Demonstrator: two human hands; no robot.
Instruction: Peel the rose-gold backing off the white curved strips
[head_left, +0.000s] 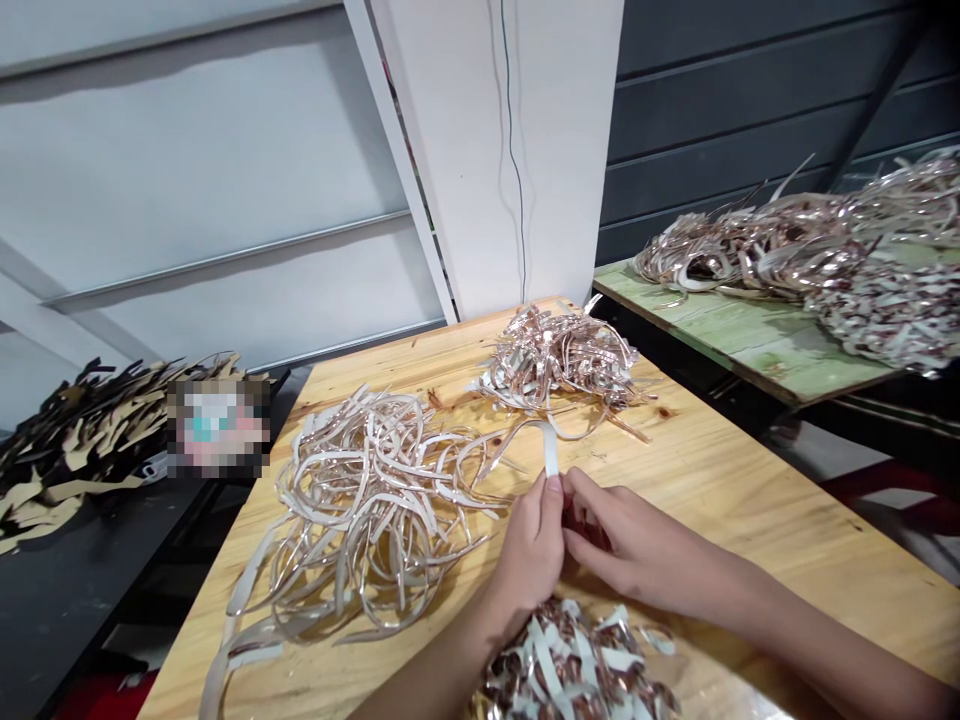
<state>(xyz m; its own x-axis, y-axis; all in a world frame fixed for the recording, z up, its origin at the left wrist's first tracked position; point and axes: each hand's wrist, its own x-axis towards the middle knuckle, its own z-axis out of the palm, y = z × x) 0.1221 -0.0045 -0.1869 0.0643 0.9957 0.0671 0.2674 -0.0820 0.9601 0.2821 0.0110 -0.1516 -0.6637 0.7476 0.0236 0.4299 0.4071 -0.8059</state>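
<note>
My left hand (534, 535) and my right hand (611, 525) meet over the middle of the wooden table (712, 480). My left thumb and fingers pinch a narrow strip (551, 450), pale on the side that shows, which rises from the grip and bends over to the left. My right hand is closed against the left one, its fingertips partly hidden; what it grips cannot be made out. Below both wrists lies a heap of short knotted strips (570, 665), white and rose gold. Left of my hands spreads a loose tangle of long strips (367, 500).
A shiny rose-gold bundle of strips (559, 360) lies at the table's far end. More strips (780, 245) cover a green table (697, 320) at the right. Brown and black strips (97, 430) lie on a dark table (67, 600) at left. A white wall post (510, 150) stands behind.
</note>
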